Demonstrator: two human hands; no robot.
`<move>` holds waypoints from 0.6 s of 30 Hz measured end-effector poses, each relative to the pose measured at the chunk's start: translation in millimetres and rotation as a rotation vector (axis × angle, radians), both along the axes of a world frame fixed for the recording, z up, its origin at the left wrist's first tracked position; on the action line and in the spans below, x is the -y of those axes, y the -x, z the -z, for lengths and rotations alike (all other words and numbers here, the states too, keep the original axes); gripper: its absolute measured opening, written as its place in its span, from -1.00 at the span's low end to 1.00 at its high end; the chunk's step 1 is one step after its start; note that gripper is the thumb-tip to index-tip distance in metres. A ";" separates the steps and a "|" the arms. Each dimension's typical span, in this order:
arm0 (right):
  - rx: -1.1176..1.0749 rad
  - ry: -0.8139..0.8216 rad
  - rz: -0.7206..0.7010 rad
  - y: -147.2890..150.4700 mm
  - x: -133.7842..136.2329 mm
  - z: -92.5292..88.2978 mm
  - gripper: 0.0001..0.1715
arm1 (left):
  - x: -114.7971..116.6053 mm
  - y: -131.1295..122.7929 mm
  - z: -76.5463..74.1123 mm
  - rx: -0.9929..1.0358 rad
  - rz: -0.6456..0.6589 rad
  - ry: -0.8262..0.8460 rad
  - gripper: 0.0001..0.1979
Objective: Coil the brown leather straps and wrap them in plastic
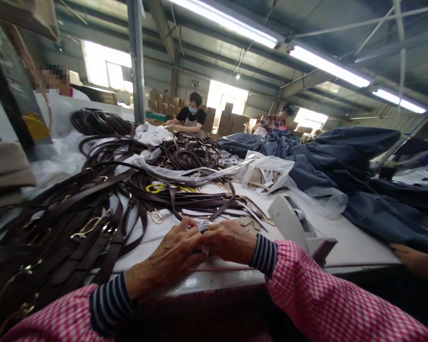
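Head view, left hand: We find the left hand [178, 249] resting at the near edge of the white table [345, 242]. Its fingers are curled shut, with the tips pressed onto a small pale piece [202, 227].
Head view, right hand: The right hand [230, 240] lies knuckles up and touches the left. Its fingers are closed on the same piece from the other side.
Item held: The small pale piece sits between the two sets of fingertips, just in from the table edge. Most of it is hidden, and we cannot tell what it is. In our judgement both hands pinch it because it is too small for one to steady, and the wrists rest on the table for support.
Straps: A heap of dark brown straps [92, 223] with brass fittings covers the left half of the table and reaches down beside the left sleeve. We judge it lies there to be within easy reach.
Yellow item: A yellow item [157, 188] lies among the straps further back. It is too small to identify.
Plastic bag: A clear plastic bag [271, 168] lies open behind the hands. Its pale contents cannot be made out.
Tape dispenser: A grey tape dispenser [296, 223] stands just right of the right hand, apart from it, and we judge it is kept close for reach.
Navy cloth: The navy cloth [342, 156] is piled over the far right of the table, well apart from both hands.
Other persons: Another person's hand [417, 261] shows at the right edge, near the navy cloth. A co-worker [192, 114] works at the far end, in front of cardboard boxes [231, 121].
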State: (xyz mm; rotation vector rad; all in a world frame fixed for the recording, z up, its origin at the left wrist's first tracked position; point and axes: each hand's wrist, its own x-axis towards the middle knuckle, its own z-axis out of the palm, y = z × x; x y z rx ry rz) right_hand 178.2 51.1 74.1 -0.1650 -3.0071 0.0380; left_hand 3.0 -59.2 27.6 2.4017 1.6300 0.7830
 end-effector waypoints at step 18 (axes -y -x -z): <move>-0.006 -0.307 0.027 -26.1 4.1 18.8 -0.91 | -29.1 -0.5 12.6 0.103 0.022 -0.094 -0.87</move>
